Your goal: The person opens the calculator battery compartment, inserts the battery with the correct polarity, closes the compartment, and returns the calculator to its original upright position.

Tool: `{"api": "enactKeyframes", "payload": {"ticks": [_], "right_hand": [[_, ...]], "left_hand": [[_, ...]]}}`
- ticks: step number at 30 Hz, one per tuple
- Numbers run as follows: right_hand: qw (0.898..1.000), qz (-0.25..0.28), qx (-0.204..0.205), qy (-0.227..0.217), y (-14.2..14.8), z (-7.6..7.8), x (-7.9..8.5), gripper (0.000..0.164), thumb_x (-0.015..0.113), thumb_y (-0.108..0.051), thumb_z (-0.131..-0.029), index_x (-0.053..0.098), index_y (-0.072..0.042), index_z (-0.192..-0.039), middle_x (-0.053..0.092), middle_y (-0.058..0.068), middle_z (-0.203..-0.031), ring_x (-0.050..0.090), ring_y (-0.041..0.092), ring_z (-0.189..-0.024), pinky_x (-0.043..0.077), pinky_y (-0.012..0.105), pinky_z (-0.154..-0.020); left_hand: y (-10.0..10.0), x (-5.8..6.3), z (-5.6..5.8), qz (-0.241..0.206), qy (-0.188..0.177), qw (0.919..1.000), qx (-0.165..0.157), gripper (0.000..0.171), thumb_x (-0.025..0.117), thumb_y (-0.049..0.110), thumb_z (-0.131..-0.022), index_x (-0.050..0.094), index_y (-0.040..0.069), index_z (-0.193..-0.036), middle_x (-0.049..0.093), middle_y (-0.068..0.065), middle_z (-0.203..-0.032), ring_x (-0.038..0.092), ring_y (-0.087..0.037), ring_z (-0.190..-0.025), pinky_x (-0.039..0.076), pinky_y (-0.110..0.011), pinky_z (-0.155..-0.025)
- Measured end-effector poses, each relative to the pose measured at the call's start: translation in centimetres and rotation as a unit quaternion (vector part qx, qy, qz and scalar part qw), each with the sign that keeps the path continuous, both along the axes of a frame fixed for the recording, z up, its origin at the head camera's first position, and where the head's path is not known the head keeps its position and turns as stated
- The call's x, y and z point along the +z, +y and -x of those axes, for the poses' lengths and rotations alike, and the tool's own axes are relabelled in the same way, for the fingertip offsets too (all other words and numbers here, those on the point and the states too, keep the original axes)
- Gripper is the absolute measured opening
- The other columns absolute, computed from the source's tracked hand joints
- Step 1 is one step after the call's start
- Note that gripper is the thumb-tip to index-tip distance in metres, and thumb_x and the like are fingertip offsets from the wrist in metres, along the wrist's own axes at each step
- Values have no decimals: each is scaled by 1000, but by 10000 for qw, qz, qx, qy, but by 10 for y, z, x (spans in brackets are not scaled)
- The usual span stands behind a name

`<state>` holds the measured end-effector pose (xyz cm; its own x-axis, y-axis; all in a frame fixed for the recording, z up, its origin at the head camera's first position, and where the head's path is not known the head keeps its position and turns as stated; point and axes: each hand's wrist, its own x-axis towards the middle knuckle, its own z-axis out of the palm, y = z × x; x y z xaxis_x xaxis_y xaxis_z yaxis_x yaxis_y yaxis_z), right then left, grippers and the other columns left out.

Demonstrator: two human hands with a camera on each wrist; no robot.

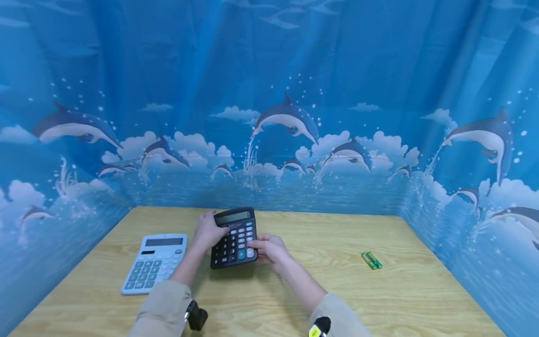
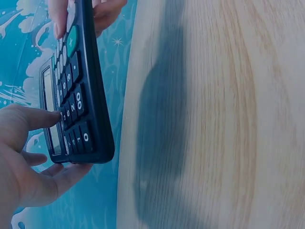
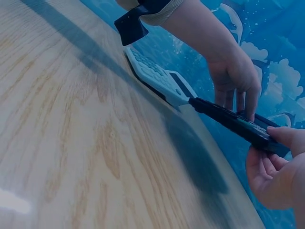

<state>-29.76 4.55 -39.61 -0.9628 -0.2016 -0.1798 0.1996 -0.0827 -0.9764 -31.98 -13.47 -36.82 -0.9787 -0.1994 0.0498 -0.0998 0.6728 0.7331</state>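
Both hands hold a black calculator (image 1: 236, 238) tilted above the wooden table, its keys and screen facing up toward me. My left hand (image 1: 207, 232) grips its left edge, thumb over the keys and fingers underneath, as the left wrist view shows. At the lower right edge my right hand (image 1: 271, 249) pinches it, thumb on top and fingers below. The calculator's shadow falls on the wood in both wrist views. A light blue calculator (image 1: 156, 263) lies on the table to the left, beside my left forearm. Its keys face up.
Two green batteries (image 1: 372, 260) lie side by side on the right part of the wooden table (image 1: 404, 299). A blue curtain (image 1: 269, 187) printed with dolphins stands along the table's back and sides. Dark wrist cameras sit on both sleeves.
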Motion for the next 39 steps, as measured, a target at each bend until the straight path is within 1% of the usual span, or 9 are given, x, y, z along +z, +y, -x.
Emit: {"api": "enactKeyframes", "payload": {"ticks": [6, 12, 15, 20, 23, 27, 31, 35, 39], "right_hand": [[9995, -178, -23, 276, 4, -1, 7, 31, 64, -7, -84, 55, 8, -110, 67, 12, -92, 64, 13, -68, 56, 31, -66], [9921, -866, -196, 884, 9, -1, 13, 21, 64, -5, -81, 53, 5, -96, 59, 7, -85, 57, 12, -70, 51, 25, -59], [9799, -1461, -272, 1332, 13, -1, 16, 18, 65, -6, -79, 55, 4, -91, 56, 6, -80, 54, 12, -71, 50, 24, -58], [9488, -2437, -470, 1955, 17, -2, 23, 17, 68, -9, -77, 59, 1, -88, 57, 4, -76, 53, 14, -71, 51, 26, -60], [9301, -2881, -608, 2194, 18, -4, 26, 16, 69, -11, -77, 60, -2, -86, 58, 3, -75, 53, 14, -71, 50, 27, -62], [8985, -3452, -771, 2600, 18, -6, 26, 14, 69, -13, -76, 61, -6, -85, 59, 0, -74, 55, 13, -70, 50, 28, -62], [8542, -3938, -921, 3268, 16, -8, 22, 13, 67, -15, -76, 61, -10, -86, 59, -4, -73, 55, 11, -67, 48, 28, -60], [7882, -4451, -1165, 4087, 15, -9, 18, 10, 67, -15, -76, 60, -13, -83, 56, -6, -72, 52, 9, -61, 43, 27, -53], [7201, -4711, -1426, 4891, 14, -9, 18, 14, 70, -12, -71, 60, -13, -81, 56, -4, -71, 53, 11, -58, 40, 26, -46]], "left_hand": [[3, 1, 0, -43, 119, 9997, -198, 75, 66, 17, -82, 26, -6, -140, 32, -33, -135, 38, -45, -120, 36, -55, -98], [9, 5, -3, 26, 123, 9995, -287, 62, 62, 17, -86, 35, -6, -136, 44, -30, -128, 46, -42, -114, 42, -53, -93], [11, 8, -5, 218, 224, 9990, -310, 50, 59, 18, -87, 45, -8, -128, 54, -27, -118, 54, -38, -105, 46, -50, -87], [15, 13, -9, 412, 540, 9966, -471, 38, 57, 24, -89, 60, -6, -113, 63, -21, -106, 59, -34, -96, 49, -45, -82], [18, 13, -11, 213, 643, 9960, -587, 39, 55, 30, -91, 63, -4, -109, 65, -18, -102, 60, -30, -92, 50, -43, -79], [23, 13, -14, -550, 521, 9951, -639, 46, 52, 38, -93, 63, -3, -111, 66, -16, -96, 62, -26, -83, 53, -37, -69], [30, 13, -17, -1674, 386, 9825, -726, 54, 55, 40, -91, 60, -9, -114, 64, -22, -98, 63, -31, -87, 56, -34, -67], [38, 14, -16, -2642, 182, 9623, -623, 63, 60, 40, -88, 52, -13, -120, 60, -28, -106, 62, -35, -93, 56, -35, -71], [45, 16, -16, -3500, 77, 9359, -398, 66, 63, 36, -87, 46, -15, -125, 58, -32, -110, 63, -35, -93, 56, -33, -73]]}}
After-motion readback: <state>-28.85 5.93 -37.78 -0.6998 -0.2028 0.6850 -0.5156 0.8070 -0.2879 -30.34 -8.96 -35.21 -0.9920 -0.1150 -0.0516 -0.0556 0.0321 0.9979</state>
